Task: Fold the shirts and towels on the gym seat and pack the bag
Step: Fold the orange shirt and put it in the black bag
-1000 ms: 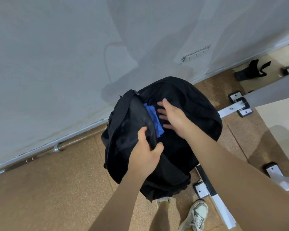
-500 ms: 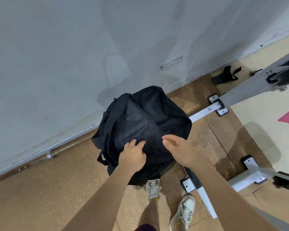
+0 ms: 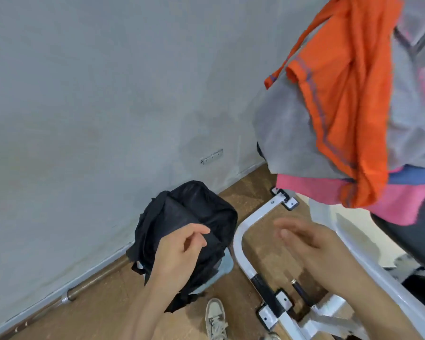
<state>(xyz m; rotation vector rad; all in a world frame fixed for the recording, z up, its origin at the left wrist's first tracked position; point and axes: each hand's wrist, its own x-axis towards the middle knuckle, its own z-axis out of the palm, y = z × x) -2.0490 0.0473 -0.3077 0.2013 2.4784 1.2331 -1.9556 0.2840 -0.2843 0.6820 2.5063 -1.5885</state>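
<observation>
While both of my hands are off the clothes, I judge this to be the gap between 2 rounds of packing: the bag is set down and the next piece is not yet picked.

My left hand [image 3: 179,251] hangs over the black bag [image 3: 196,209], fingers loosely curled and thumb pointing right. I see nothing held in it, though it overlaps the bag's near edge in view and I cannot tell whether it brushes the fabric. My right hand [image 3: 302,238] is blurred, its fingers fairly straight and apart, and it is empty. It hovers to the right of the white bench frame [image 3: 239,241].

The bag sits on the brown floor [image 3: 253,190] at the foot of the grey wall [image 3: 108,94], left of that frame. I cannot tell whether its top is zipped.

The clothes are heaped on the gym seat [image 3: 402,241] at the far right. An orange shirt [image 3: 349,94] lies on top, draped over a grey garment [image 3: 287,133], with a pink cloth [image 3: 312,190] and a blue cloth [image 3: 407,177] beneath. None of the 4 looks folded, so I judge most of the work is ahead.

The next move is likely a reach up and right with my right hand, the nearer one, for the orange shirt. It calls for a pinch on that shirt alone, so the grey piece under it is not dragged off the seat. My left hand would then come up to help spread it for folding.
</observation>
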